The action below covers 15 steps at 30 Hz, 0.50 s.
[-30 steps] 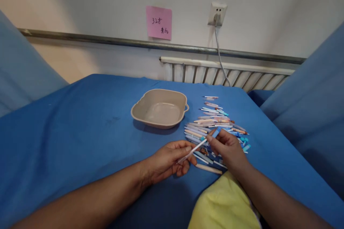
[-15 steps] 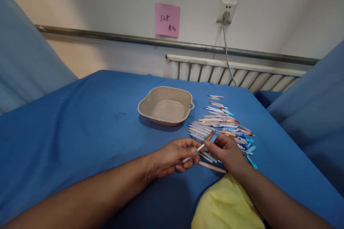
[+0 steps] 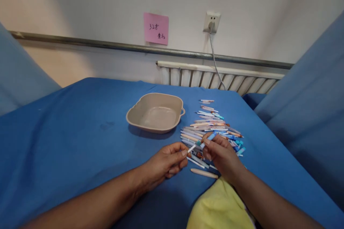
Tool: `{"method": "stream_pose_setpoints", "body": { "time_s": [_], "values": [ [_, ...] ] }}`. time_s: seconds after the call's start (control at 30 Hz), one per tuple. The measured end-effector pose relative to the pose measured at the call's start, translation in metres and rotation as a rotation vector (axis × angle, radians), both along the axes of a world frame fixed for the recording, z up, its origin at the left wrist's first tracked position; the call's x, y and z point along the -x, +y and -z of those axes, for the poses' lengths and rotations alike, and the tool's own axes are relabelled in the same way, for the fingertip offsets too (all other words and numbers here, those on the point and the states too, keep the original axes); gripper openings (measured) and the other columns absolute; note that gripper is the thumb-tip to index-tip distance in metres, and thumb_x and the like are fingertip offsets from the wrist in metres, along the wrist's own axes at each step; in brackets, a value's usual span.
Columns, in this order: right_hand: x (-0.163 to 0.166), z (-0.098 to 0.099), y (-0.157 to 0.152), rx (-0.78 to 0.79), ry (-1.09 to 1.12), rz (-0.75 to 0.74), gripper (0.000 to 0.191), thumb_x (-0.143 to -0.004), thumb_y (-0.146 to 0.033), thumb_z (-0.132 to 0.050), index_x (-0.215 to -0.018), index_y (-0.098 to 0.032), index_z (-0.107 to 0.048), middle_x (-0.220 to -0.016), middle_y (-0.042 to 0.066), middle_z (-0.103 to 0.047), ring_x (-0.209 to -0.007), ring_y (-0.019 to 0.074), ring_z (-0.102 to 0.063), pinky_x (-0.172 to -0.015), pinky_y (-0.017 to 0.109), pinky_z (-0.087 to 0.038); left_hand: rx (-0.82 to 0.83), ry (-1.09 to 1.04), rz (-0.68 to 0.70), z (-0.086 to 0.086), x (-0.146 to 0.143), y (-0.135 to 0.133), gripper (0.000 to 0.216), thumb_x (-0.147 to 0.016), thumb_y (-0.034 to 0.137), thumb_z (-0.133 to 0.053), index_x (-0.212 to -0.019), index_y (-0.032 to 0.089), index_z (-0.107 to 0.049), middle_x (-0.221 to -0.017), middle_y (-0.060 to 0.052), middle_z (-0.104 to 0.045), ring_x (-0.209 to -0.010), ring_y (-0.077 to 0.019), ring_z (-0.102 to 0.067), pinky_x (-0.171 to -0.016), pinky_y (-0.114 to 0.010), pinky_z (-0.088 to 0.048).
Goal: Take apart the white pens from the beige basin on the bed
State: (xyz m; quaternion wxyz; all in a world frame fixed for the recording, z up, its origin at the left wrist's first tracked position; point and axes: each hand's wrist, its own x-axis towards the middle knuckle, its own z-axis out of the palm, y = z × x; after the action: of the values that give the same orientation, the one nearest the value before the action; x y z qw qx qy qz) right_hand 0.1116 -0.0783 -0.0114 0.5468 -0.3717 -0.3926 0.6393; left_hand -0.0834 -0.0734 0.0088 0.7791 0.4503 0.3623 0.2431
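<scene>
Between the thumb and fingers of my left hand (image 3: pixel 170 159) is a thin white pen refill (image 3: pixel 191 149), its upper end sticking out toward the other hand. My right hand (image 3: pixel 219 148) pinches a light-blue pen cap or barrel piece (image 3: pixel 211 136), tilted up to the right. A small gap separates the refill from this blue piece. Beneath and behind both hands spreads a pile of pens and pen parts (image 3: pixel 192 132) in white, peach, lilac and blue. One peach pen barrel (image 3: pixel 204 173) lies nearest to me, below my right hand.
A beige plastic basin (image 3: pixel 154 128) with a side loop stands left of the pile on the blue cloth (image 3: pixel 80 132). Yellow fabric (image 3: pixel 221 207) is at the front edge. Behind are a radiator (image 3: pixel 199 75), a metal rail (image 3: pixel 113 44) and a plugged-in cable (image 3: pixel 214 53).
My hands have moved slightly apart, and the white refill has come away from the blue piece. The whole view has shifted, so the scene sits further left and lower.
</scene>
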Motion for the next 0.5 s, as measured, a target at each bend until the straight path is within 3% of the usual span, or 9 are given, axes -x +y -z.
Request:
{"method": "stream_pose_setpoints", "body": {
  "time_s": [0.23, 0.5],
  "values": [
    [-0.009, -0.008, 0.009, 0.262, 0.458, -0.177, 0.011, -0.073, -0.027, -0.063, -0.076, -0.018, -0.057, -0.062, -0.005, -0.045, -0.044, 0.0057, -0.029, -0.048, 0.021, -0.032, -0.095, 0.033, -0.007, 0.003, 0.000, -0.001, 0.026, -0.086, 0.042, -0.055, -0.085, 0.017, -0.049, -0.057, 0.008, -0.045, -0.038, -0.0025, -0.021, -0.037, -0.020, -0.011],
    [-0.014, -0.016, 0.008, 0.255, 0.653, -0.260, 0.009, -0.075, -0.024, -0.059, -0.078, -0.016, -0.055, -0.059, -0.008, -0.028, -0.043, 0.0048, -0.015, -0.044, 0.017, -0.026, -0.100, 0.072, 0.002, 0.001, -0.002, 0.001, 0.030, -0.082, 0.046, -0.058, -0.082, 0.017, -0.048, -0.054, 0.008, -0.044, -0.038, -0.0026, -0.021, -0.037, -0.019, -0.011]
  ]
}}
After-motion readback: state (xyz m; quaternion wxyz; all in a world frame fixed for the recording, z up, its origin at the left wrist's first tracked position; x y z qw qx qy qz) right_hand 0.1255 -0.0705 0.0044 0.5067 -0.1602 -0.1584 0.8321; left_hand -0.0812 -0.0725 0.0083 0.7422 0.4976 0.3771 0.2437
